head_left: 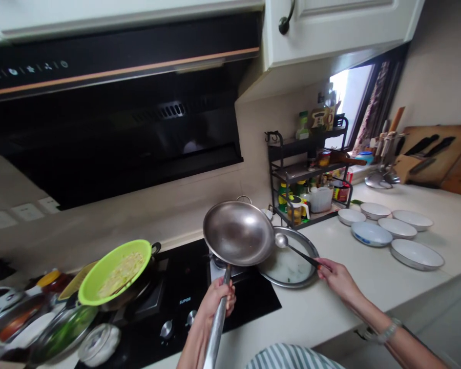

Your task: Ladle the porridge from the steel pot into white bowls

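Observation:
My left hand (219,300) is wrapped round the long metal handle of a wok (234,230). The wok is raised and tilted above the burner, and no food shows in it. In my right hand (340,279) is a ladle (281,240) with a dark handle. Its small round bowl is beside the wok's right rim; whether they touch I cannot tell. Below the ladle stands a wide metal basin (315,251) of cloudy whitish liquid, partly hidden behind the wok.
A green colander (85,287) of pale shredded food rests on a dark pan at left. Below it are a glass lid (67,333) and a white lidded jar (99,344). A spice rack (288,177) and several white bowls (417,253) stand right. The range hood (119,138) hangs above.

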`<state>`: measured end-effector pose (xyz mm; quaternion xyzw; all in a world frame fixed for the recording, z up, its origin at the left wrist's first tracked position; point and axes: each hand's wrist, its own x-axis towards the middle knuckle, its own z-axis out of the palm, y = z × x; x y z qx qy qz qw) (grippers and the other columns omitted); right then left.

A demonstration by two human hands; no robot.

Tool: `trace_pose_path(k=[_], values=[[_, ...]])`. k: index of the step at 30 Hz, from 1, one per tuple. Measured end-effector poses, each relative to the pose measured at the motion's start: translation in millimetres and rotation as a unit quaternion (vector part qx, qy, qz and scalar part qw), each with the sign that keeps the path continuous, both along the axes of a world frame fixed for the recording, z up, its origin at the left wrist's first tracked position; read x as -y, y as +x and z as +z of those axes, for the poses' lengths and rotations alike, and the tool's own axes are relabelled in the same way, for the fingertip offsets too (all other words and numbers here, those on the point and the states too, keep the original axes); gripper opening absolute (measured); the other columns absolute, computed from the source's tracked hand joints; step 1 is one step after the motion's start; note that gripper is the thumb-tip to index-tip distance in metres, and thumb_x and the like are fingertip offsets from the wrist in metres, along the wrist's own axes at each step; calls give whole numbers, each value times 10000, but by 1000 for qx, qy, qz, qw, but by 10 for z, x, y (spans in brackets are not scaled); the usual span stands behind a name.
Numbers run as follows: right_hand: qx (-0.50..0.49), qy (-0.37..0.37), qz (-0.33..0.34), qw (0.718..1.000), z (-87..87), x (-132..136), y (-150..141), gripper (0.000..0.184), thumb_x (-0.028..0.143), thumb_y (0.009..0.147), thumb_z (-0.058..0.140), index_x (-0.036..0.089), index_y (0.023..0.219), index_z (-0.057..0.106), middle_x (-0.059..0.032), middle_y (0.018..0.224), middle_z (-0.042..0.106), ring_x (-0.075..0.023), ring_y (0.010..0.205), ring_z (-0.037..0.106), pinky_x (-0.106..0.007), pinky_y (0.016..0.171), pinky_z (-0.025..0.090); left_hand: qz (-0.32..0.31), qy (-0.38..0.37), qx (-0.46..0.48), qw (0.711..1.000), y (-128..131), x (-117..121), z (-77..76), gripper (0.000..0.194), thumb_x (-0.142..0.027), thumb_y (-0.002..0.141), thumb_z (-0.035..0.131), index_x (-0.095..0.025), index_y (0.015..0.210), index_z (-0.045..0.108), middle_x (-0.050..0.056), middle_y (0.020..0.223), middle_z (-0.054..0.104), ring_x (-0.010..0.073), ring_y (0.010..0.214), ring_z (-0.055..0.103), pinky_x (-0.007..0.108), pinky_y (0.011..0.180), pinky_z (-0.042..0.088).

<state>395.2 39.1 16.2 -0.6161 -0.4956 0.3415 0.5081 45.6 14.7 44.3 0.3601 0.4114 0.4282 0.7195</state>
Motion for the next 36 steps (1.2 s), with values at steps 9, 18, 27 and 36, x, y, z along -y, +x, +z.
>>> trace_pose_path(k=[9, 18, 27, 36], values=[[-17, -55, -57, 997, -69, 171, 172, 371, 384, 597, 538, 148, 824, 711, -34, 515, 591, -204, 508, 546, -311, 484, 423, 22, -4, 132, 991, -440, 104, -397, 266, -263, 613, 699, -183, 679, 454, -84, 514, 390, 17, 352, 262, 137, 324, 183], [-101, -99, -102, 985, -28, 304, 53, 399, 391, 515, 597, 155, 832, 650, 3, 497, 564, -151, 433, 458, -274, 408, 312, 53, -26, 90, 994, -672, 3, -525, 240, -233, 575, 679, -175, 687, 474, -82, 495, 406, 20, 348, 283, 139, 323, 180], [-122, -119, -122, 978, -55, 338, 63, 402, 379, 501, 631, 158, 836, 648, 13, 498, 567, -134, 408, 443, -254, 384, 278, 55, -39, 88, 994, -827, -14, -612, 257, -229, 594, 701, -170, 727, 489, -76, 543, 429, 17, 368, 298, 135, 340, 181], [-225, -158, -124, 953, -26, 286, 100, 407, 292, 483, 705, 152, 863, 657, 19, 516, 584, -88, 403, 430, -193, 362, 299, 103, -75, 210, 969, -784, 171, -784, 386, -523, 795, 641, -150, 831, 547, -46, 607, 442, 20, 415, 357, 106, 336, 200]])
